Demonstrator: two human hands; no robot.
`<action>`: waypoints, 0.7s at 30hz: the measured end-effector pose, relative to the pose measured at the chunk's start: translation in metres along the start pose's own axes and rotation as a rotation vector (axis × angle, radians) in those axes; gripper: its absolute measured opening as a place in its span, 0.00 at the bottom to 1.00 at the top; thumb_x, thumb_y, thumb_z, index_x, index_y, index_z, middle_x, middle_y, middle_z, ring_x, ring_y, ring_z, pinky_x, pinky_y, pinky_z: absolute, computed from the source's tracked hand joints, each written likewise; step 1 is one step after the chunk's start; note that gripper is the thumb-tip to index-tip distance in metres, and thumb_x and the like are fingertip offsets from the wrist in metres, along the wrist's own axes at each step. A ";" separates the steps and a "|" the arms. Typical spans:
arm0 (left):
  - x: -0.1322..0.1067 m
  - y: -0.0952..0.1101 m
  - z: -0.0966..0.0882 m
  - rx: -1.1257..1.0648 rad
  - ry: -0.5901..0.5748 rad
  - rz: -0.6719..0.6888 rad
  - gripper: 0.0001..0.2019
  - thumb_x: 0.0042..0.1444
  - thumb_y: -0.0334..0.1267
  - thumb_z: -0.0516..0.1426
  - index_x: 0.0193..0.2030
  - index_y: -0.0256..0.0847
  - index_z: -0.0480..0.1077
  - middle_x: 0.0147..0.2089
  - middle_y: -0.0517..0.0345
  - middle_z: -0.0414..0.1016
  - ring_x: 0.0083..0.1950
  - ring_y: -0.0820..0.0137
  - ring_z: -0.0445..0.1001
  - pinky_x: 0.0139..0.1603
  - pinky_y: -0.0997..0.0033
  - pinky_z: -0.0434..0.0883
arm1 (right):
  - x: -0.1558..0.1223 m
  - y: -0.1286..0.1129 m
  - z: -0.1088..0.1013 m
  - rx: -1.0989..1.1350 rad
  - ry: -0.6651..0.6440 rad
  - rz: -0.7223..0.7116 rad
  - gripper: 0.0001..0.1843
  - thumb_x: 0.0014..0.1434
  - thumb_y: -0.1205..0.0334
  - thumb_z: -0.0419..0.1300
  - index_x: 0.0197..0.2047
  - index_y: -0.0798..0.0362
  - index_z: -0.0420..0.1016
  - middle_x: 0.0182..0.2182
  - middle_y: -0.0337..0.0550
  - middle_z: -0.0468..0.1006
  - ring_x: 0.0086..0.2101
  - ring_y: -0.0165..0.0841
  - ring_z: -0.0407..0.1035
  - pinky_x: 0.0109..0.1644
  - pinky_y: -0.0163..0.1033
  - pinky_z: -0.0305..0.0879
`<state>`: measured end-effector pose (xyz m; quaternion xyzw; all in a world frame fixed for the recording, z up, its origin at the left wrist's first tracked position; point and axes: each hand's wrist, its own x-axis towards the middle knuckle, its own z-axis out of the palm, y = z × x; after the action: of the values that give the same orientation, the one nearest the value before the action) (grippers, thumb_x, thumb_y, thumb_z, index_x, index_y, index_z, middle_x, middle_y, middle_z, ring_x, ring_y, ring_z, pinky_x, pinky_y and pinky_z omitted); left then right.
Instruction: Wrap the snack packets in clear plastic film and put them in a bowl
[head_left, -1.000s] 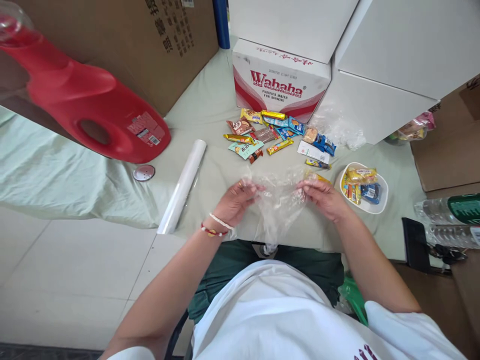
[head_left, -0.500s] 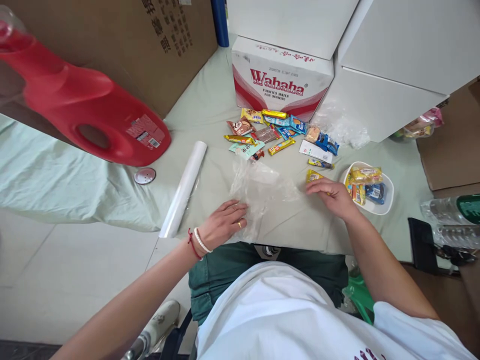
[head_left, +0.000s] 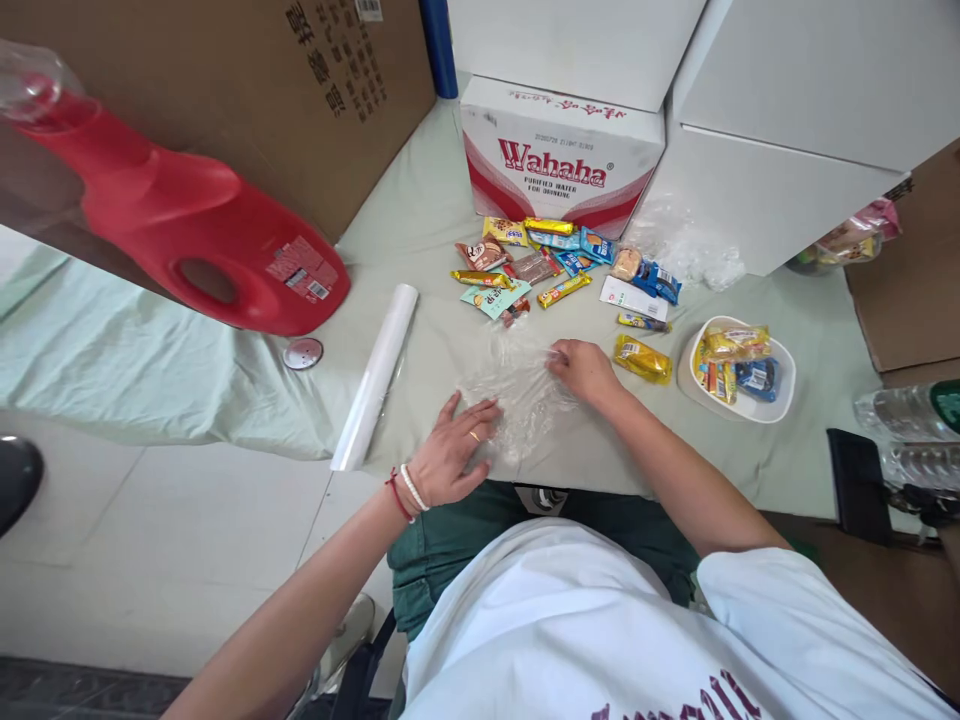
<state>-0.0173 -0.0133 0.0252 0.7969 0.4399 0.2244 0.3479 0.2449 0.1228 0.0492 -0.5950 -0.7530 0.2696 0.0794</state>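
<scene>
A crumpled sheet of clear plastic film (head_left: 521,395) lies on the cloth-covered table in front of me. My right hand (head_left: 583,368) pinches its right edge between thumb and fingers. Fingers spread, my left hand (head_left: 454,448) rests at the film's left side, fingertips touching it. To the right of my right hand lies a yellow snack packet (head_left: 643,360). Beyond it stands a white plastic bowl (head_left: 784,385) with several wrapped snacks inside, among them a yellow packet (head_left: 739,343) and a blue one (head_left: 757,378). A white roll of film (head_left: 375,380) lies left of my left hand.
Several wrapped snacks (head_left: 551,268) are heaped before a Wahaha water carton (head_left: 559,165). More crumpled plastic (head_left: 690,240) lies by the white boxes. At left are a large red bottle (head_left: 217,230) and a round pinkish disc (head_left: 303,353). Plastic bottles (head_left: 911,415) stand at far right.
My right hand has let go of the yellow packet, left it on the table beside the bowl, and moved left to grip the film. The film is more bunched up.
</scene>
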 end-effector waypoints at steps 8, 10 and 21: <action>0.010 -0.004 -0.010 0.145 0.355 -0.426 0.20 0.68 0.48 0.49 0.26 0.45 0.68 0.42 0.50 0.83 0.64 0.53 0.74 0.71 0.45 0.64 | -0.053 0.023 0.011 0.251 0.196 0.063 0.12 0.68 0.56 0.54 0.39 0.50 0.78 0.26 0.40 0.77 0.31 0.37 0.72 0.36 0.37 0.58; 0.027 0.010 -0.009 0.317 0.342 -0.453 0.15 0.63 0.46 0.55 0.27 0.45 0.71 0.44 0.45 0.82 0.66 0.46 0.72 0.69 0.39 0.64 | -0.064 0.021 0.017 0.239 0.247 0.063 0.13 0.69 0.54 0.53 0.39 0.49 0.77 0.25 0.40 0.76 0.31 0.37 0.72 0.38 0.38 0.59; 0.039 -0.002 -0.011 0.386 0.023 -0.418 0.28 0.57 0.42 0.60 0.66 0.48 0.67 0.77 0.41 0.61 0.78 0.46 0.58 0.74 0.23 0.47 | -0.066 0.067 0.022 0.855 0.283 0.385 0.23 0.63 0.37 0.60 0.31 0.48 0.71 0.19 0.35 0.68 0.19 0.32 0.64 0.23 0.37 0.56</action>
<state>-0.0059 0.0246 0.0329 0.7378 0.6331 0.0689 0.2238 0.3108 0.0638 0.0101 -0.6683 -0.4332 0.4808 0.3668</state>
